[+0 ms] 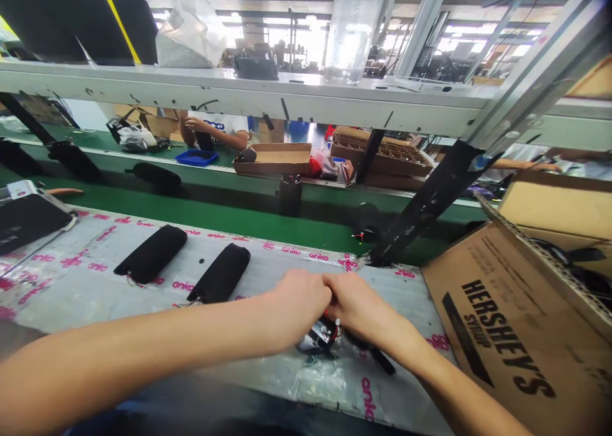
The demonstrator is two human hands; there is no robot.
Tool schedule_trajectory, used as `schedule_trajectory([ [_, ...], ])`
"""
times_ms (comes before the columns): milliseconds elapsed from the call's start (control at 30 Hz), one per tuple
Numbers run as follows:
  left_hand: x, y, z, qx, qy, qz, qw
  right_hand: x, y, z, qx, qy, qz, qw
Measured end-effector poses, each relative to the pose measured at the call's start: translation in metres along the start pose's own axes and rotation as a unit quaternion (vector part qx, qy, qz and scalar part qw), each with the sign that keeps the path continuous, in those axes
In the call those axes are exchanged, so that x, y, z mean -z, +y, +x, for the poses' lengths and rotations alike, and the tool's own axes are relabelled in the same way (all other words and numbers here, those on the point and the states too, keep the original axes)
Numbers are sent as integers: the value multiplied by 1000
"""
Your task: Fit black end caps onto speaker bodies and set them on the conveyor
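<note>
My left hand (301,305) and my right hand (358,308) meet knuckle to knuckle over the near bench, both with curled fingers. Their fingertips, and whatever they pinch, are hidden behind the hands. Just below them is a dark, partly shiny part with red and black wires (326,335) and a small white connector (338,324). A thin black strip (382,361) sticks out under my right wrist. To the left of my hands, two black fabric-covered cylinders (222,273) lie on the bench, with thin wires at their near ends.
Plastic film with pink print covers the bench (90,296). A cardboard box (516,334) stands at the right. Beyond runs a green conveyor belt (224,219) carrying black cylinders (290,194). A shelf (287,98) and a slanted post (421,206) cross the view. A co-worker (217,130) sits opposite.
</note>
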State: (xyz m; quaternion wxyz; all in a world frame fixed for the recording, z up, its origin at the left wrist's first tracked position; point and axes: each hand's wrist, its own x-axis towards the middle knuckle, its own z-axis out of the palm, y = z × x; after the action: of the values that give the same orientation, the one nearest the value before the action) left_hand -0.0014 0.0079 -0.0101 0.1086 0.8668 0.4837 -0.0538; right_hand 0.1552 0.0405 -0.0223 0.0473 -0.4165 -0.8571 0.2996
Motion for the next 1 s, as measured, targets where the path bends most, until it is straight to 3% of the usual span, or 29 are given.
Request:
schedule_trajectory([
  [167, -12, 9, -7, 25, -14, 48, 998, -7, 1, -7, -13, 21, 30, 999],
  [367, -4, 0, -19, 72, 10, 18, 997, -6, 5, -11, -10, 43, 120, 992],
  [467, -1, -10, -29, 104, 23, -11, 994, -9, 22, -27, -6, 50, 200, 979],
  [567, -4, -24, -39, 121, 33, -66, 990, -30, 45, -53, -28, 68, 302, 951],
  [667, -9, -37, -40, 89, 83, -215, 969, -71, 54, -74, -33, 102, 412, 905],
  [733, -12, -41, -33, 27, 112, -301, 947, -103, 47, -77, -53, 129, 416, 899],
  [833, -12, -43, -15, -65, 65, -326, 941, -136, 34, -65, -118, 192, 361, 905],
  [900, -8, -45, -5, -88, 16, -292, 952, -141, 36, -55, -127, 210, 350, 904],
  [1000, 3, -51, 1, -68, -13, -220, 973, -131, 54, -48, -74, 164, 383, 906],
])
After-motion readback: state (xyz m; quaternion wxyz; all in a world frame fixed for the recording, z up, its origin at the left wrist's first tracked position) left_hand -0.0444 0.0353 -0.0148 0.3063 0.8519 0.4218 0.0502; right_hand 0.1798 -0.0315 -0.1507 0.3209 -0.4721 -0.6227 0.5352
